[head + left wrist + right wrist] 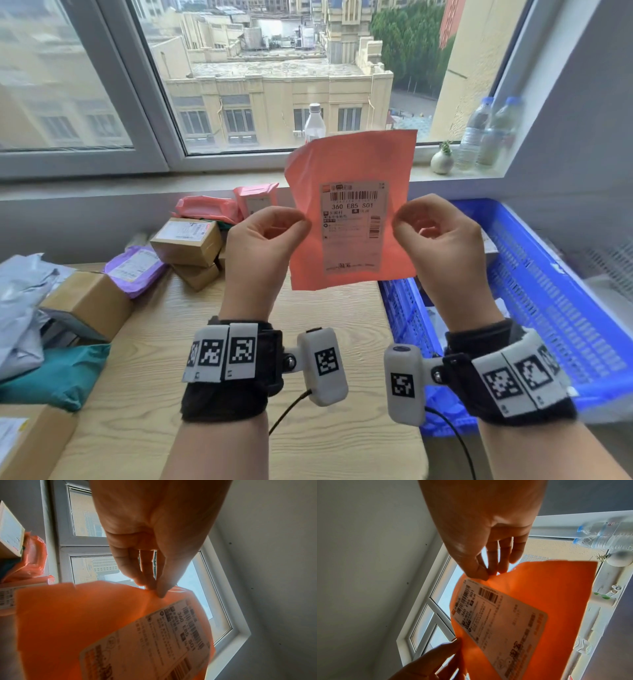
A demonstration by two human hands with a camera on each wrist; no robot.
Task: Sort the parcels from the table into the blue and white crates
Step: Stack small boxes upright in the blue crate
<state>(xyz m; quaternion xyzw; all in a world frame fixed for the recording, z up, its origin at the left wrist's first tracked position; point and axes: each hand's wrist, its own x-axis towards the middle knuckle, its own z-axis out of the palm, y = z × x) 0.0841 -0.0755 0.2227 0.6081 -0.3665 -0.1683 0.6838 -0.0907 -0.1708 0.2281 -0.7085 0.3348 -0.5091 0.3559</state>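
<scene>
- Wooden table (212, 342) stands under the window, parcels piled at its left.
- Your left hand (263, 253) and right hand (442, 246) pinch the orange mailer's (349, 164) side edges, upright above the table.
- Blue crate (555, 308) sits beside the table's right edge.

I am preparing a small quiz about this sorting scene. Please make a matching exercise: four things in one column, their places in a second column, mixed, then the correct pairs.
Things:
1. orange parcel
2. blue crate
3. purple parcel
4. small white vase

Places:
A. on the windowsill
B. on the table, far left part
C. pinched between both hands
D. right of the table

Pairs: 1-C, 2-D, 3-B, 4-A
</scene>
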